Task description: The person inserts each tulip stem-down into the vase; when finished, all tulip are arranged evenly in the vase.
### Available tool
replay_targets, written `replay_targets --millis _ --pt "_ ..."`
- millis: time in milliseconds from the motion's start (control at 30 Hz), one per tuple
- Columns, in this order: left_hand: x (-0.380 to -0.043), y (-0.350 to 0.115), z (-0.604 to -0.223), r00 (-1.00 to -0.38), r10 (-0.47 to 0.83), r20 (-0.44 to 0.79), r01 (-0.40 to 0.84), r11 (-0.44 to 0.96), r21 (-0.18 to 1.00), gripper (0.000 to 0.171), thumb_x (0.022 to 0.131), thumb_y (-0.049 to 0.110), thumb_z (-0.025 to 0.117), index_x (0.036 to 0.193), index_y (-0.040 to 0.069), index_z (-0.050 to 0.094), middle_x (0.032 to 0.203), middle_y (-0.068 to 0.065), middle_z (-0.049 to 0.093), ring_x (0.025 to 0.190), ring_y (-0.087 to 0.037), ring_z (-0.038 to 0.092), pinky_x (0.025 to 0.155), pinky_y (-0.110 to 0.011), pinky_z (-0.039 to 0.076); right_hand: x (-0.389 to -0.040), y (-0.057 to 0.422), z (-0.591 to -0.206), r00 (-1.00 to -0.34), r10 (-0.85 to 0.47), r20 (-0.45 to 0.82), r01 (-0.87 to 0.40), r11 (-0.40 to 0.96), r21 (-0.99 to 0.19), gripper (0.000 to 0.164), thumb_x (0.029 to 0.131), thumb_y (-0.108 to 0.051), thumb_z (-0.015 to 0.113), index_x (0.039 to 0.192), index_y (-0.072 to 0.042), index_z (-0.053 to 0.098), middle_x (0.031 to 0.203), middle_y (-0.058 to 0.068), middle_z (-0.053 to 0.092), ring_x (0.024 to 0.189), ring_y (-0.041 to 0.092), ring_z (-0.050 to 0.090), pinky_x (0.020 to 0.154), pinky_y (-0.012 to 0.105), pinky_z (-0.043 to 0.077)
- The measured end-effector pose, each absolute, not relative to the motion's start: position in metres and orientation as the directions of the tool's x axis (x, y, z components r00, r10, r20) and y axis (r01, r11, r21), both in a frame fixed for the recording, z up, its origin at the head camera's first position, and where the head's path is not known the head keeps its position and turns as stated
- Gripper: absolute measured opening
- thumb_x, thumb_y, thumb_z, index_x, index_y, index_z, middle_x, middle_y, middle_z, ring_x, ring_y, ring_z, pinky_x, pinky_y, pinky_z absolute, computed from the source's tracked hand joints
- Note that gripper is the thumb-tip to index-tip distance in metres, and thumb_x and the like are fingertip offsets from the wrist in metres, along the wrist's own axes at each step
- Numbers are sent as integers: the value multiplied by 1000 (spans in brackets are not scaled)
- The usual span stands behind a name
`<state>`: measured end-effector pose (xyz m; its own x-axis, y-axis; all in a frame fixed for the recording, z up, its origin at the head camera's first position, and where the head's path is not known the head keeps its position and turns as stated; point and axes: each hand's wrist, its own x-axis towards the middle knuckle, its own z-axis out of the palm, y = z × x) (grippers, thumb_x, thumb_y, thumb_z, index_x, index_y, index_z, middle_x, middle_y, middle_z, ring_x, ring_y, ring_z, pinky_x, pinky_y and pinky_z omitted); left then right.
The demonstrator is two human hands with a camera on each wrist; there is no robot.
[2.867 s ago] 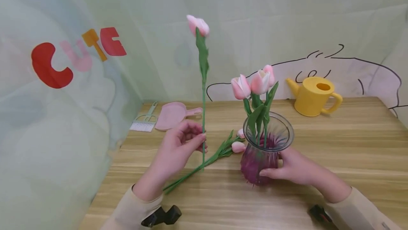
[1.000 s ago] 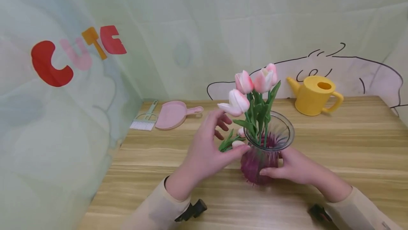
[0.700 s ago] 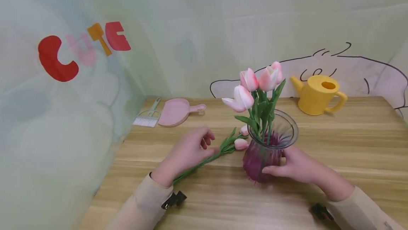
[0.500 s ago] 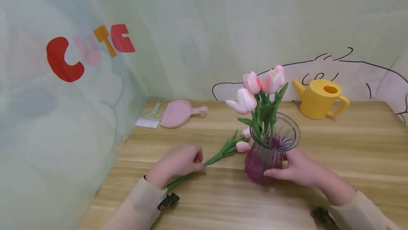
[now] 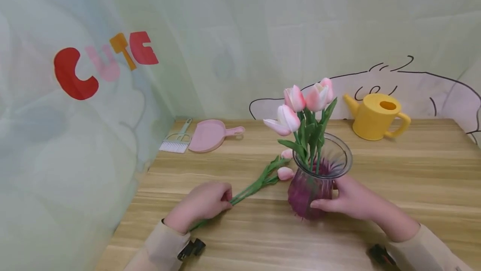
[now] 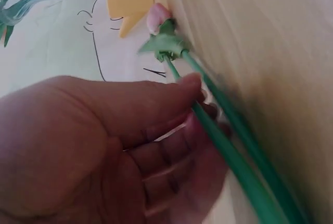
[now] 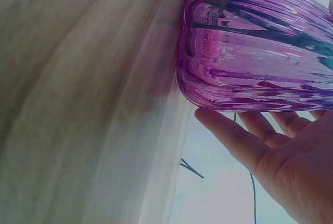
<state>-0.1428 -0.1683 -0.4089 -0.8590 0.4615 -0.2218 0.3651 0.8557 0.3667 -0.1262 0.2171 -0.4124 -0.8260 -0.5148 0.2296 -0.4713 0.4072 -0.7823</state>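
Observation:
My left hand [image 5: 204, 202] is low over the table, its thumb and fingertips pinching the green stem [image 6: 229, 154] of one of two pink tulips [image 5: 285, 173] lying there. The other tulip's stem [image 6: 247, 138] runs beside it, outside the pinch. In the head view the hand covers part of the stems. A glass vase [image 5: 310, 193], purple toward its base, stands upright with several pink-and-white tulips [image 5: 294, 98] leaning left in it. My right hand [image 5: 355, 200] holds its right side low down, thumb across the front; the fingers [image 7: 229, 133] reach along the glass behind.
A yellow watering can [image 5: 375, 116] stands at the back right of the wooden table [image 5: 409, 170]. At the back left lie a pink dustpan [image 5: 207, 136] and a small brush [image 5: 176, 141]. A printed cloth [image 5: 225, 33] hangs behind and at the left.
A tulip held up in my left hand has gone into the vase. That hand let go, moved back left and down, and took a lying tulip's stem. My right hand stayed on the vase.

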Motion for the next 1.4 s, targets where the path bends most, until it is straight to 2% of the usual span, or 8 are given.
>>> replay_targets --millis 267,467,600,767,867,1100,1300,1400 --pt "-151 -174 -400 -876 450 -175 302 793 530 6 95 11 71 100 13 68 83 7 62 74 -10 56 70 -32 49 -125 216 -412 -828 -515 224 -464 401 -790 72 85 -28 87 144 -20 47 140 3 60 124 11 60 96 34 56" --pt "-153 -174 -397 -902 407 -143 222 722 655 7 99 10 67 106 8 66 84 0 62 63 -14 61 58 -29 52 -126 217 -414 -826 -514 229 -465 393 -794 73 85 -26 88 144 -20 47 140 3 60 124 10 60 96 33 56" --pt "-151 -170 -392 -933 358 -43 168 539 826 14 100 7 67 111 1 63 90 -9 64 70 -20 65 60 -34 59 -126 216 -415 -829 -515 218 -456 398 -796 73 84 -29 88 145 -22 47 141 1 60 125 12 60 97 35 56" --pt "-139 -156 -374 -936 324 141 202 164 966 18 99 -1 65 113 -6 56 95 -11 63 77 -18 69 67 -38 64 -128 215 -414 -834 -513 200 -443 409 -798 72 84 -31 88 144 -23 49 140 -1 60 124 14 61 97 37 56" --pt "-126 -140 -359 -907 325 266 270 -35 962 16 98 -7 63 111 -6 54 94 -6 64 77 -15 70 67 -42 64 -128 215 -414 -836 -513 194 -438 411 -799 73 84 -32 88 144 -23 48 140 -2 60 124 14 61 97 36 56" --pt "-105 -91 -326 -789 313 528 429 -333 839 24 99 -6 62 112 13 58 100 1 67 82 -11 71 67 -37 64 -127 219 -414 -838 -500 219 -452 411 -792 74 83 -29 89 144 -20 49 140 1 60 124 11 61 97 35 57" --pt "-102 -56 -308 -716 235 658 536 -419 733 19 99 -3 63 109 -10 49 100 -1 66 84 -10 70 67 -36 64 -127 218 -414 -833 -511 214 -456 415 -787 71 84 -30 88 143 -22 50 138 -2 61 123 11 61 96 34 57" --pt "-107 -38 -302 -670 204 714 607 -404 684 24 99 -6 63 112 -16 45 97 -15 63 85 -12 68 67 -38 64 -127 218 -414 -827 -512 231 -472 411 -780 70 84 -29 88 143 -21 51 137 -1 63 121 10 62 95 34 57"
